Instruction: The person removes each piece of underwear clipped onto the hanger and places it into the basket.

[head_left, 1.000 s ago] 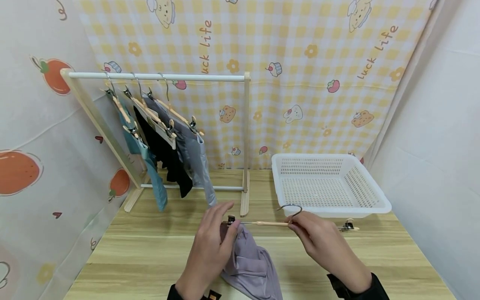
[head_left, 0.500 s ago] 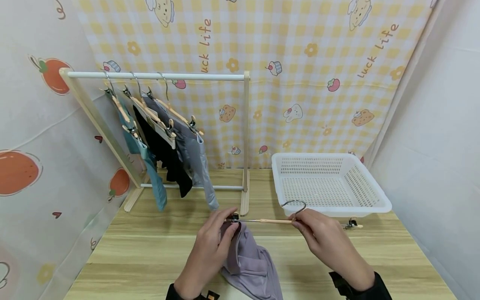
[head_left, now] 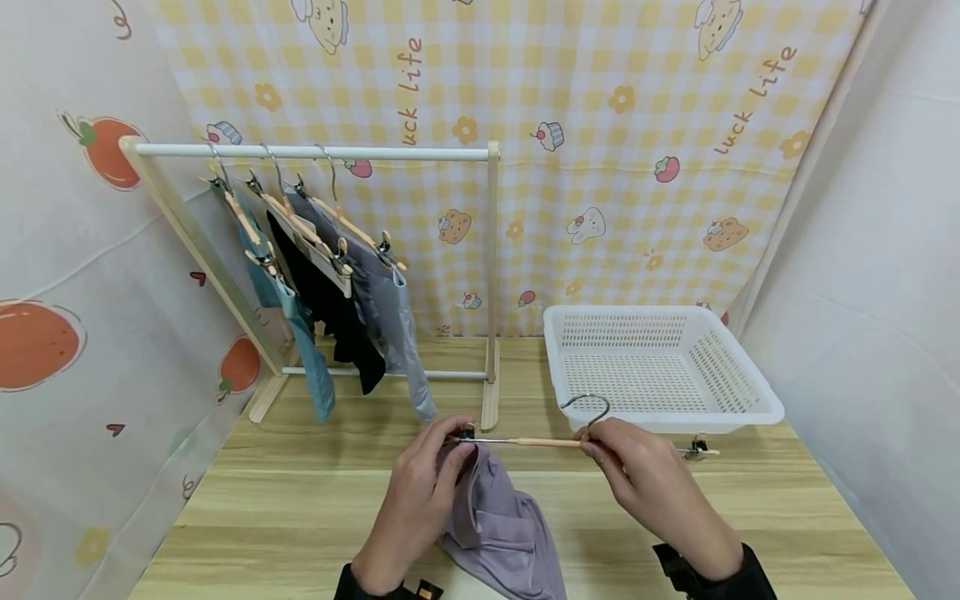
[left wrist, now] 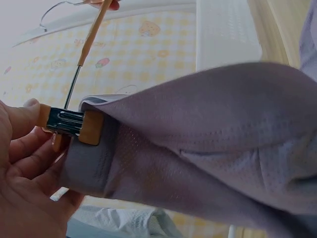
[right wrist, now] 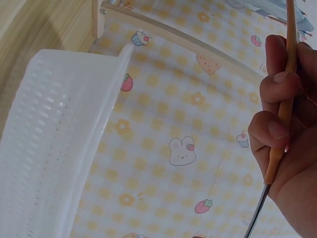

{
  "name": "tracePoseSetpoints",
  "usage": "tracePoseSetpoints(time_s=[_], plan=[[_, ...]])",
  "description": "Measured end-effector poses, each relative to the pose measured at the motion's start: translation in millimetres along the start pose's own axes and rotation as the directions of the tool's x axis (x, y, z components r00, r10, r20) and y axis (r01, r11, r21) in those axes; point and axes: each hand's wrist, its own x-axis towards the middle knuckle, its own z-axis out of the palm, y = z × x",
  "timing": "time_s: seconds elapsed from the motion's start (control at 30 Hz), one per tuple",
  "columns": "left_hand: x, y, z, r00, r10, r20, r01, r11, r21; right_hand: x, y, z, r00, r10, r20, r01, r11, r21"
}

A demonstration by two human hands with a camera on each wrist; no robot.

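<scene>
My right hand (head_left: 648, 482) grips the wooden bar of a clip hanger (head_left: 551, 442), just below its metal hook. In the right wrist view several fingers (right wrist: 280, 109) curl round that bar. The thumb and fingers of my left hand (head_left: 417, 487) pinch the clip (left wrist: 68, 123) at the hanger's left end. That clip sits over the waistband of mauve-grey trousers (head_left: 506, 533), which droop from it toward the table's near edge. At the hanger's other end, the second clip (head_left: 698, 447) has no cloth in it.
A wooden clothes rack (head_left: 491, 267) stands at back left. Blue (head_left: 303, 342), black (head_left: 330, 308) and grey (head_left: 401, 325) garments hang from it on similar hangers. The white perforated basket (head_left: 667, 423) lies at back right, close behind my right hand.
My left fingers, raised off the clip a second ago, have come down onto it. The hanger has shifted slightly upward in view; my right hand keeps its grip.
</scene>
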Motion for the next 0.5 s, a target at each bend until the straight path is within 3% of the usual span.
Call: tracePoseSetpoints(time_s=[0.3, 0.5], plan=[[0.9, -4.5, 0.0, 0.991, 0.108, -0.076, -0.108, 0.994, 0.008, -1.0, -1.2, 2.0, 1.000, 0.010, 0.016, -0.011, 0.999, 0.040], [2.4, -8.5, -1.0, 0.966, 0.197, -0.166, -0.197, 0.980, 0.018, 0.4, -3.5, 3.3, 1.000, -0.008, 0.009, 0.008, 0.998, 0.064]])
